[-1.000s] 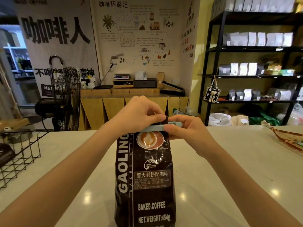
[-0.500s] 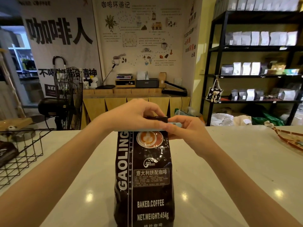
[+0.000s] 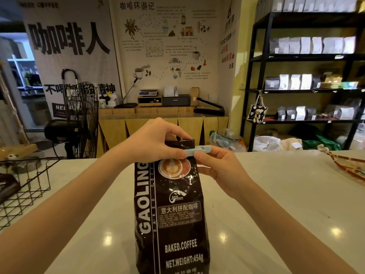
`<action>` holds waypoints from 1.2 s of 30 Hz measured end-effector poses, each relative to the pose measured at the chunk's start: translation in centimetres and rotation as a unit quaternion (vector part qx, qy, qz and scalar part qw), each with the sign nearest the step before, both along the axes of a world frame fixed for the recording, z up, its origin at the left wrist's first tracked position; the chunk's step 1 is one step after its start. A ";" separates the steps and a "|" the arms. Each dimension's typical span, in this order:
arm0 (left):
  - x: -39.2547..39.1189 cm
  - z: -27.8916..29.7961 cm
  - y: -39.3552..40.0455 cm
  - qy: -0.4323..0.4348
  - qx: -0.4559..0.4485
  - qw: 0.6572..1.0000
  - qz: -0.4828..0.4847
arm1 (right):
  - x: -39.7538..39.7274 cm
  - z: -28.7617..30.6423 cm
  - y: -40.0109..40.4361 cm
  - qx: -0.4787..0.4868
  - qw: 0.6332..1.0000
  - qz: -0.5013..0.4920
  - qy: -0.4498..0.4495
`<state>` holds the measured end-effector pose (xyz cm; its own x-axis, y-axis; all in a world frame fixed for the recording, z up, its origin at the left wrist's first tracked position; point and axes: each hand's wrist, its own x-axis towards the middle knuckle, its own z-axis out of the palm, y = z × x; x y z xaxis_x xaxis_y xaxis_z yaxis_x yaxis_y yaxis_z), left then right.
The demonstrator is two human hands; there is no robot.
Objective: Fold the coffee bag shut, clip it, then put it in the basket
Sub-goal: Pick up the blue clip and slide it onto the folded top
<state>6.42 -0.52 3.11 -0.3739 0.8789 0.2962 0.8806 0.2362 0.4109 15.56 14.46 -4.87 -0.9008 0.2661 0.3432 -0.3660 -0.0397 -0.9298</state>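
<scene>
Coffee bag (image 3: 171, 210) upright on worktop (image 3: 276, 194) | your left hand (image 3: 152, 141) pinched the fold, right hand (image 3: 217, 167) pinched the blue clip (image 3: 197, 150), now slid further across | clipping nearly done; wire basket (image 3: 29, 186) waited left.

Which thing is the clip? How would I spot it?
Find the tall black coffee bag standing on the pale counter. Look at its folded top, where the left hand and right hand meet. The clip is the thin, light blue bar lying across that fold, the only pale blue thing on the dark bag.
</scene>
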 end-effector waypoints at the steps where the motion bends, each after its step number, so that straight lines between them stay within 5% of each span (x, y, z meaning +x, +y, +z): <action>1: 0.0 0.0 0.0 -0.002 0.002 1.000 0.001 | -0.2 -0.1 -0.1 0.000 1.000 -0.017 0.003; 7: -0.1 -0.1 0.0 -0.018 0.006 1.000 0.006 | -0.3 -0.2 -0.4 0.042 0.992 -0.118 -0.001; 24: 0.3 -0.6 0.2 -0.034 0.024 0.999 0.029 | 0.0 -0.5 -1.2 0.095 0.980 -0.172 0.031; 36: 0.6 -0.1 -0.4 -0.063 0.036 0.997 -0.014 | 0.8 0.9 0.7 0.148 0.988 -0.044 -0.009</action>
<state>7.05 -0.96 2.99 -0.3877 0.8675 0.3118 0.8266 0.1774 0.5342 16.37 15.18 -4.02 -0.8856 0.2338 0.4014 -0.3389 0.2659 -0.9025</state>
